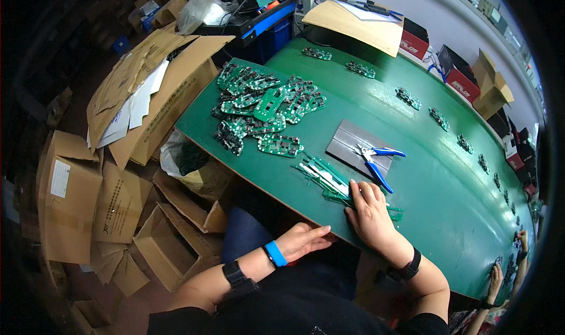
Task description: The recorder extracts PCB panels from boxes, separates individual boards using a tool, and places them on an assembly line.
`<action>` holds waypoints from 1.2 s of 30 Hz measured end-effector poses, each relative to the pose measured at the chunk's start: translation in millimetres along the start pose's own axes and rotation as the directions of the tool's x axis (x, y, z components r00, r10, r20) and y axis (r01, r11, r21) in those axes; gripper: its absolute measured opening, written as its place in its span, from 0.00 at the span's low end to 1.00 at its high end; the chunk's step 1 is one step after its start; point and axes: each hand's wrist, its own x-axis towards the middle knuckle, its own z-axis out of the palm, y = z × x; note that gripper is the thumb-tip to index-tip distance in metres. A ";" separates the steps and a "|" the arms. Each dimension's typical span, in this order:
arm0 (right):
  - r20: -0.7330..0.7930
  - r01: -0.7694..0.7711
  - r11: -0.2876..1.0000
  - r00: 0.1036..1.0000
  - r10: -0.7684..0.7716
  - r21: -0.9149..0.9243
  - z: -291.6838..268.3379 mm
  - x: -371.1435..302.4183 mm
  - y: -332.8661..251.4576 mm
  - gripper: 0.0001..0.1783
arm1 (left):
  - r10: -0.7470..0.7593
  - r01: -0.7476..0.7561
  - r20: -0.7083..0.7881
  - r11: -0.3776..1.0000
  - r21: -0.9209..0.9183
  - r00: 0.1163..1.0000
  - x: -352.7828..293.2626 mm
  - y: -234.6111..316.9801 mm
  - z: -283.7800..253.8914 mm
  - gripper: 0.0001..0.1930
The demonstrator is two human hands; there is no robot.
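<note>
Strips [325, 179] lie loose on the counter [435, 188], partly under the right hand [373, 216], its fingers bent; I cannot tell if it grips any. The left hand [300, 241], part open, looks empty by the counter's edge. Pushing hard that way could spill strips.

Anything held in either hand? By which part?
Left hand: nothing visible. Right hand: on the strips, toward their right end; actual grip can't be told.

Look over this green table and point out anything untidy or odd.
The piled circuit boards overlap in a jumble, unlike the spaced-out boards beyond. Thin strips lie askew at the right hand. Nothing looks clearly damaged.
</note>
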 end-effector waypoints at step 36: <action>-0.190 0.456 0.767 0.889 -0.416 0.452 39.6 92.2 -173.0 0.09 | 0.491 -0.577 -0.649 0.811 0.096 0.581 -96.7 216.9 -273.3 0.10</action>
